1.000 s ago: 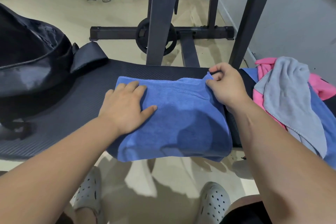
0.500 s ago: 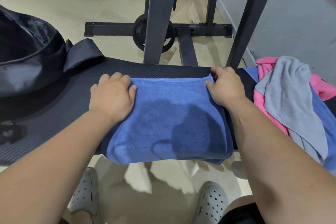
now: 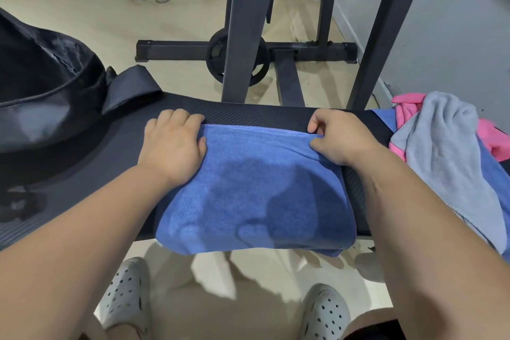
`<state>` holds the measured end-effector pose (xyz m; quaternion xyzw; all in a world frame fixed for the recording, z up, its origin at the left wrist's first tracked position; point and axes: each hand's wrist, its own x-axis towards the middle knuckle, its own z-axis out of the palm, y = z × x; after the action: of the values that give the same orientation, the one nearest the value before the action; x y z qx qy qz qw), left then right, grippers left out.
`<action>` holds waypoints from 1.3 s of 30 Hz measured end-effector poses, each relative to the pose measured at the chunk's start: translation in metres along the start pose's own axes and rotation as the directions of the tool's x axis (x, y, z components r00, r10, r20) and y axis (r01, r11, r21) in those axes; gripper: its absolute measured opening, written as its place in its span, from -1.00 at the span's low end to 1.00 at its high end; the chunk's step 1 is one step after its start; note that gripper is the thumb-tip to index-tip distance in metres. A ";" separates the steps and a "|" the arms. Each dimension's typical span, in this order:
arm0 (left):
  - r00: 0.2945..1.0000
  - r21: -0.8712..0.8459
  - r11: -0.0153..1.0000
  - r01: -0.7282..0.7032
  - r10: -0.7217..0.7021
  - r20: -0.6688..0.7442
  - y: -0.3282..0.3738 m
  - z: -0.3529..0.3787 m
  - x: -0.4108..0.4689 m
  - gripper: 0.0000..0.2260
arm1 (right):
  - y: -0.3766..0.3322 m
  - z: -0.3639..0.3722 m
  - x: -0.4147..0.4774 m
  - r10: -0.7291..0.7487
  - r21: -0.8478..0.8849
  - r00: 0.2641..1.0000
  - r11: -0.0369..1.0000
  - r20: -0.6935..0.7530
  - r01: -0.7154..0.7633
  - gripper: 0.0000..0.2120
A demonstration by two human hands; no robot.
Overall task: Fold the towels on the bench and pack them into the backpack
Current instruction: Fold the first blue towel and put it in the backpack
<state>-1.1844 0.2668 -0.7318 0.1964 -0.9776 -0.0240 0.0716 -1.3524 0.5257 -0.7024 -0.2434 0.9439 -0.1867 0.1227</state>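
Observation:
A folded blue towel [image 3: 256, 188] lies across the black bench [image 3: 91, 163], its near edge hanging over the front. My left hand [image 3: 172, 146] grips the towel's far left corner with curled fingers. My right hand [image 3: 336, 135] pinches the far right corner between thumb and fingers. A black backpack [image 3: 41, 85] sits open at the left end of the bench. A heap of towels lies at the right end, with a grey towel [image 3: 447, 157] on top of a pink towel [image 3: 494, 141] and another blue one.
Behind the bench stands a dark metal rack [image 3: 242, 25] with a weight plate [image 3: 237, 58] on the beige floor. A grey wall [image 3: 455, 30] is at the right. My feet in white perforated clogs [image 3: 127, 292] are under the bench's front edge.
My left hand slid from flat on the towel's middle to its far left corner and curled round it. My right hand stayed at the far right corner, now pinching it.

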 end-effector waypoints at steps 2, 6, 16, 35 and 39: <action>1.000 -0.009 1.000 0.011 -0.011 0.005 0.001 -0.001 0.000 -0.60 | 0.004 -0.002 0.000 -0.025 0.017 0.999 1.000 -0.045 0.026 -0.81; 0.999 -0.041 0.998 0.040 -0.042 -0.034 0.005 -0.004 0.001 -0.68 | 0.013 -0.004 0.001 0.001 0.078 0.985 0.997 -0.175 0.013 -0.89; 0.990 -0.150 0.984 0.096 -0.110 -0.090 -0.013 -0.009 0.012 -0.92 | 0.010 0.000 0.007 -0.024 0.052 0.954 0.998 -0.300 0.041 -0.94; 0.994 -0.141 0.987 0.071 -0.083 -0.078 -0.008 -0.018 0.075 -0.70 | 0.001 -0.002 0.039 0.031 0.176 0.892 0.983 -0.450 0.055 -0.78; 0.966 -0.183 0.983 0.026 -0.071 -0.248 -0.006 -0.034 0.087 -0.68 | -0.001 -0.015 0.039 -0.014 0.178 0.804 0.973 -0.594 0.148 -0.69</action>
<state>-1.2565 0.2264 -0.6877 0.2146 -0.9492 -0.0880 0.2125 -1.3896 0.5096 -0.6939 -0.1990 0.8979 -0.3594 -0.1581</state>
